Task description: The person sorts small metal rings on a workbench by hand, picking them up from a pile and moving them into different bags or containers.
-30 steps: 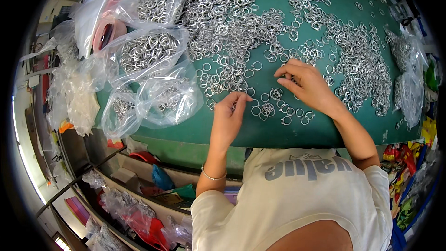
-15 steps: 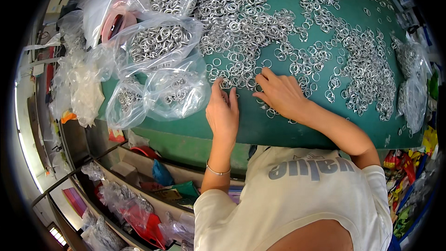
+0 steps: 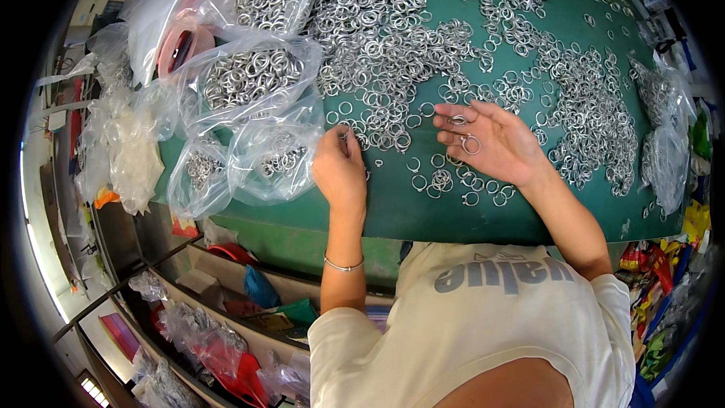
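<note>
Resting near the middle of the frame, the left hand (image 3: 340, 170) lies knuckles-up on the green table (image 3: 393, 211), its fingers curled and its fingertips pinched at the lower edge of the big heap of metal rings (image 3: 377, 53); whether a ring sits between them cannot be told. Just to its right, the right hand (image 3: 487, 140) is turned palm-up and spread open, with a few loose rings (image 3: 470, 143) lying on its fingers and palm. Below and between the two hands a small scatter of single rings (image 3: 445, 181) lies flat on the green surface, close to the right wrist and apart from the heap above. More rings spread in a wide band (image 3: 589, 106) toward the right of the frame. Left of the left hand, almost touching it, clear plastic bags (image 3: 264, 159) holding rings lie piled toward the upper left. A thin bracelet (image 3: 343, 264) circles the left wrist lower in the frame.
</note>
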`<state>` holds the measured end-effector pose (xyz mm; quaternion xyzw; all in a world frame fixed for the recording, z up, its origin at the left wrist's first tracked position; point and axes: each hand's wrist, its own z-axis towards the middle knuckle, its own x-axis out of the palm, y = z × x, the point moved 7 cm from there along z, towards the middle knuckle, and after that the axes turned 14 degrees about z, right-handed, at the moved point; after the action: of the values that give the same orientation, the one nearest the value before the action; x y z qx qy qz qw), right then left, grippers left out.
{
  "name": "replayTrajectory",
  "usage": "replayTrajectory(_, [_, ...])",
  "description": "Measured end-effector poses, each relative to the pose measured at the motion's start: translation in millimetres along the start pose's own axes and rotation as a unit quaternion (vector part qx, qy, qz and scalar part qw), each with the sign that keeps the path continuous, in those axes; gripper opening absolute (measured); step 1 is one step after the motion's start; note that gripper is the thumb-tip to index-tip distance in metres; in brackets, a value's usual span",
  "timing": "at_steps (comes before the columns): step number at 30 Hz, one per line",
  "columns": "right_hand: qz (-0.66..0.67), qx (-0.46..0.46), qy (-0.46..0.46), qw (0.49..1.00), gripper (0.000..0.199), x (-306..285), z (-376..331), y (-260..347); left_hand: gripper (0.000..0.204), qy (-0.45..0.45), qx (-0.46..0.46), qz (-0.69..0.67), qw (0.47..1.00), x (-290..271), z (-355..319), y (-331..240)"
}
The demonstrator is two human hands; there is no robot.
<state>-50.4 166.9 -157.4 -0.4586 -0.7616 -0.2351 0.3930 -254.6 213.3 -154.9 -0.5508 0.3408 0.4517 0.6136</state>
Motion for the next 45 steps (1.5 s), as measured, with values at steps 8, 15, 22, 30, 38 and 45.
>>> replayTrajectory(8, [0.135, 0.121, 0.207, 0.961, 0.021, -28, 11, -6, 0.010, -0.019, -0.023, -0.184, 0.982, -13, -7, -11])
replayTrajectory(15, [-0.201, -0.129, 0.019, 0.971, 0.023, -19, -5, 8, 0.017, 0.043, 0.025, -0.018, 0.999, -2, -12, -7])
replayTrajectory(22, [-0.417, -0.240, 0.097, 0.871, 0.024, -2, -2, 17, 0.020, 0.064, 0.002, -0.111, 0.992, -11, -21, -13])
replayTrajectory(30, [-0.556, -0.275, 0.134, 0.773, 0.019, 25, -22, -13, 0.056, 0.468, -0.305, -0.676, 0.480, 46, -81, -67])
replayTrajectory(38, [-0.674, -0.377, 0.197, 0.603, 0.017, 41, -31, -12, 0.038, 0.461, -0.312, -0.734, 0.390, 55, -86, -70])
replayTrajectory(45, [-0.700, -0.402, 0.185, 0.560, 0.014, 45, -33, -11, 0.029, 0.447, -0.249, -0.723, 0.464, 47, -86, -66])
